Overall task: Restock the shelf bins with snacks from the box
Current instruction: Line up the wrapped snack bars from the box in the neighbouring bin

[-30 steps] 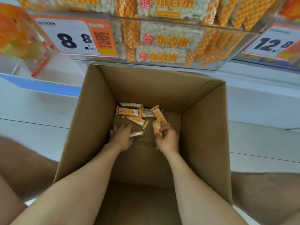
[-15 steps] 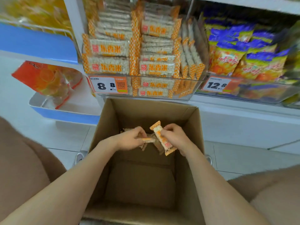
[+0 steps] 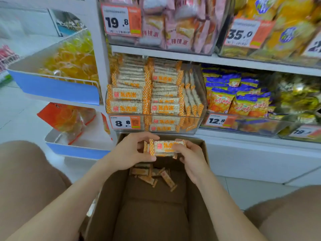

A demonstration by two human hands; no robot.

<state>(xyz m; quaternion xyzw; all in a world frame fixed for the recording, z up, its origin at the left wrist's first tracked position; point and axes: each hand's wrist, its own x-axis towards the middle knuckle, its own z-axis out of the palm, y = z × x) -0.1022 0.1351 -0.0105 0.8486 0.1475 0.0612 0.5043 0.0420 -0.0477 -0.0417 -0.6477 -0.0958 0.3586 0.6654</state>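
Shop shelving fills my view: white shelves [image 3: 173, 55] carrying clear bins of snacks. The rice-cracker bin [image 3: 199, 101], with a price tag [image 3: 125, 122] reading 8.8, sits just above the open cardboard box [image 3: 111, 197] and looks nearly full, stacked in tidy rows. I see the left hand [image 3: 132, 152] and right hand [image 3: 189, 159] both gripping a bundle of rice-cracker packs [image 3: 165, 146] over the box's far rim, just below that bin. I judge the restock well along: a few loose packs [image 3: 152, 176] lie on the box floor, perhaps 1 or 2 more handfuls after this bundle.
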